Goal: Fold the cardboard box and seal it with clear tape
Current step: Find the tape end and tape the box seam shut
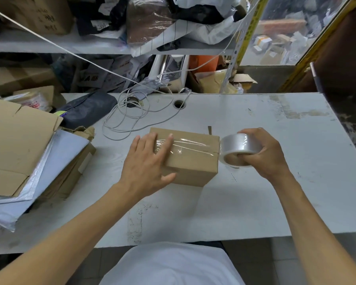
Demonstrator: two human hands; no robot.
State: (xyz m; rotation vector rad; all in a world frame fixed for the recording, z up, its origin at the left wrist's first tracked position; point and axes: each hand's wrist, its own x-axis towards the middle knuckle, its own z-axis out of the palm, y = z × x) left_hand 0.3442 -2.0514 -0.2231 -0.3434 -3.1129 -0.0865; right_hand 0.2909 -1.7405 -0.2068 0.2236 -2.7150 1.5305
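Clear tape already lies along the top seam of the folded box point(190, 156) on the table point(275, 192), pressed flat by the open left hand point(150, 163), while the tape roll point(237, 150), gripped by the right hand point(263, 153) at the box's right edge, remains uncut.

Your left hand point(150, 161) covers the left end of the cardboard box point(190, 159), hiding where the tape strip starts. Your right hand point(263, 153) hides the far side of the tape roll point(234, 150). The picture's left edge cuts off the flattened cartons point(14, 145).
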